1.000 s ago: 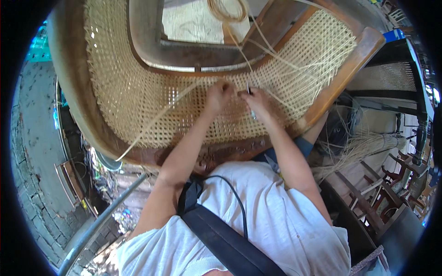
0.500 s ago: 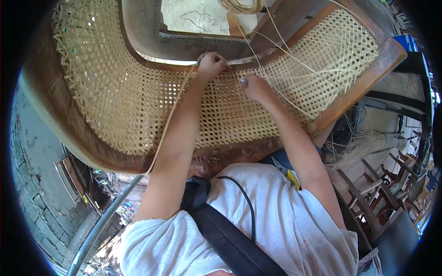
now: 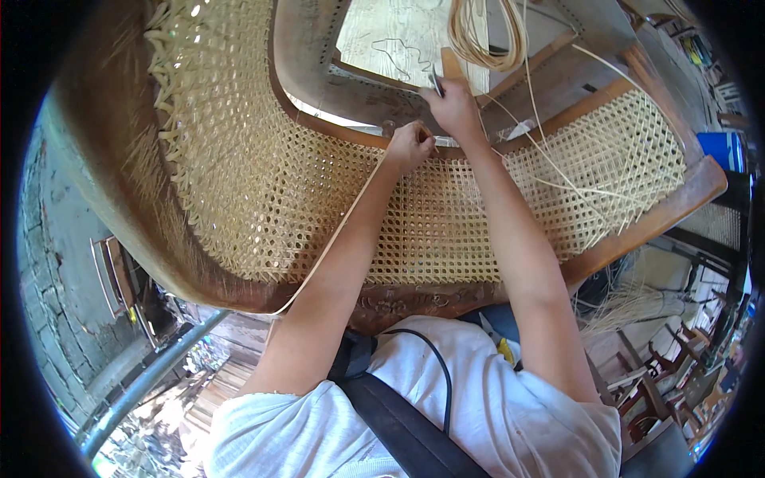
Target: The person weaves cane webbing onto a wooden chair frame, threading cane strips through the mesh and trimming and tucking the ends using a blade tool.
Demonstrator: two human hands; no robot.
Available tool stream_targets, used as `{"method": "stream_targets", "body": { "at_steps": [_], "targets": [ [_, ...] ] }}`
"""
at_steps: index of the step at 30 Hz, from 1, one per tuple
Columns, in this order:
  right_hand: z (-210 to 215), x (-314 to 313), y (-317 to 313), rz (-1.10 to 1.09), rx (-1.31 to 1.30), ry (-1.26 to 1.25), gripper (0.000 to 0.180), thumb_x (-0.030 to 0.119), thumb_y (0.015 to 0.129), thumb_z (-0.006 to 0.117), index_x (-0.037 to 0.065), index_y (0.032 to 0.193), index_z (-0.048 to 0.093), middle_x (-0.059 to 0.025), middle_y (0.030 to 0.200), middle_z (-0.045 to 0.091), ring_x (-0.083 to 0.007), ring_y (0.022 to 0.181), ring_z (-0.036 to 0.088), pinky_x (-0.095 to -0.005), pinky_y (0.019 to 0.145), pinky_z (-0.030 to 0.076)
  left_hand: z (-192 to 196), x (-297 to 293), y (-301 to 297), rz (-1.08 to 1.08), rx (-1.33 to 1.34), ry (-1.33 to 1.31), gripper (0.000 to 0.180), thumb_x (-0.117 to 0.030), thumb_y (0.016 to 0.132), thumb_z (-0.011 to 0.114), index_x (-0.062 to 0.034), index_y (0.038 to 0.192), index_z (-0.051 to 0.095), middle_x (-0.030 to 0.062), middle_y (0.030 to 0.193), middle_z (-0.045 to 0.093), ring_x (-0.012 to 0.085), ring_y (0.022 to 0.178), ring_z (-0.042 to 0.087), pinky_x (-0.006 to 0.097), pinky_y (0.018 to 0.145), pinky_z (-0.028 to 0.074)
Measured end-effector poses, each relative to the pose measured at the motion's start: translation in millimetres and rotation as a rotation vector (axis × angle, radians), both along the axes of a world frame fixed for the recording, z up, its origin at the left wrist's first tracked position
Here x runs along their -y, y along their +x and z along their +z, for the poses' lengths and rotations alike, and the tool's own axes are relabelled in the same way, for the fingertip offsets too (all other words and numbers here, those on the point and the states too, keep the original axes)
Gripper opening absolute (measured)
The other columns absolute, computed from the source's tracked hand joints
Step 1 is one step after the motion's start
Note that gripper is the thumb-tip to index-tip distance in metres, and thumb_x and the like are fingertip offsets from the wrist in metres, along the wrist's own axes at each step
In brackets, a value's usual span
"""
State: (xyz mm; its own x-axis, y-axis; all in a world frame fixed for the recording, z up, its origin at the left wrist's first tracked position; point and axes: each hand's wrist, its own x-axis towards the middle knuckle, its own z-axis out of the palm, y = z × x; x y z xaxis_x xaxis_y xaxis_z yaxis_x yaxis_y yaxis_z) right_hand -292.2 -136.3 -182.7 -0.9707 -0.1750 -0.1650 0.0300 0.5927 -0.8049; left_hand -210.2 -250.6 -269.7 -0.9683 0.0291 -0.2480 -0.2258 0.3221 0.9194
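1. Nearest, at the lower edge, a white shirt crossed by a dark strap and a thin black cable is seen; the lower part of the shirt is cut off by the rim of the picture.
2. Just beyond, a carved dark wooden chair frame is noted, its front rail partly hidden behind both forearms.
3. Woven cane webbing is stretched across the frame; toward the left rim its open pattern is bent and blurred by the lens.
4. A long flat cane strip is run from the frame's near edge up to the left hand, beside the left forearm.
5. The left hand is closed in a fist at the far edge of the webbing, with the top of the strip clamped inside it; the fingertips are hidden.
6. The right hand is set just beyond, on the inner wooden rail, its fingers pinched together on a small thin tool; the tool's kind cannot be made out.
7. Loose cane strands are trailed over the webbing on the right.
8. Farthest, a coil of cane is hung at the top, cut off by the edge.
9. At the far right, a blue container is only partly seen.
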Motion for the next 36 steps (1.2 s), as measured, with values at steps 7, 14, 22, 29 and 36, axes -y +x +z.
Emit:
{"method": "stream_targets", "body": {
  "at_steps": [7,14,22,29,36],
  "targets": [
    [-17,27,-47,0.195,-0.002,-0.105,0.026,0.022,0.085,0.066,0.001,0.101,0.064,-0.0060,0.073,0.065,-0.0171,0.070,0.062,-0.0313,0.065,0.048,9,-2,2,-0.010,-0.105,-0.101,0.024,-0.021,0.084,0.063,0.0031,0.085,0.059,0.0186,0.074,0.066,0.0267,0.069,0.066,0.039,0.066,0.051],
    [18,-20,27,-0.154,0.590,-1.479,0.012,0.009,0.092,0.053,0.009,0.103,0.057,-0.0013,0.079,0.059,-0.0078,0.044,0.040,-0.0230,0.042,0.033,14,0,1,-0.026,-0.061,-0.125,0.019,-0.018,0.080,0.063,0.0007,0.084,0.061,0.0209,0.082,0.067,0.0351,0.080,0.067,0.041,0.072,0.053],
    [-3,-3,-3,-0.194,0.425,-0.675,0.032,0.013,0.087,0.065,0.002,0.116,0.058,-0.0036,0.082,0.062,-0.0065,0.044,0.043,-0.0229,0.039,0.034,6,-6,2,-0.036,-0.098,-0.158,0.018,-0.017,0.079,0.062,-0.0001,0.085,0.061,0.0211,0.082,0.066,0.0358,0.079,0.067,0.041,0.073,0.053],
    [17,30,-43,0.004,0.338,-0.537,0.020,0.021,0.088,0.065,0.001,0.093,0.064,-0.0017,0.067,0.057,-0.0078,0.042,0.041,-0.0239,0.038,0.034,7,-9,2,-0.053,-0.113,-0.162,0.021,-0.017,0.082,0.063,0.0035,0.085,0.060,0.0196,0.077,0.065,0.0285,0.072,0.067,0.037,0.068,0.052],
    [64,-27,30,-0.304,0.459,-0.879,0.017,0.023,0.094,0.059,0.008,0.086,0.057,-0.0013,0.070,0.058,-0.0064,0.042,0.040,-0.0233,0.037,0.033,-2,-7,7,0.157,-0.107,0.016,0.019,-0.015,0.082,0.060,0.0006,0.093,0.061,0.0155,0.080,0.067,0.0293,0.075,0.068,0.038,0.069,0.053]
  ]
}}
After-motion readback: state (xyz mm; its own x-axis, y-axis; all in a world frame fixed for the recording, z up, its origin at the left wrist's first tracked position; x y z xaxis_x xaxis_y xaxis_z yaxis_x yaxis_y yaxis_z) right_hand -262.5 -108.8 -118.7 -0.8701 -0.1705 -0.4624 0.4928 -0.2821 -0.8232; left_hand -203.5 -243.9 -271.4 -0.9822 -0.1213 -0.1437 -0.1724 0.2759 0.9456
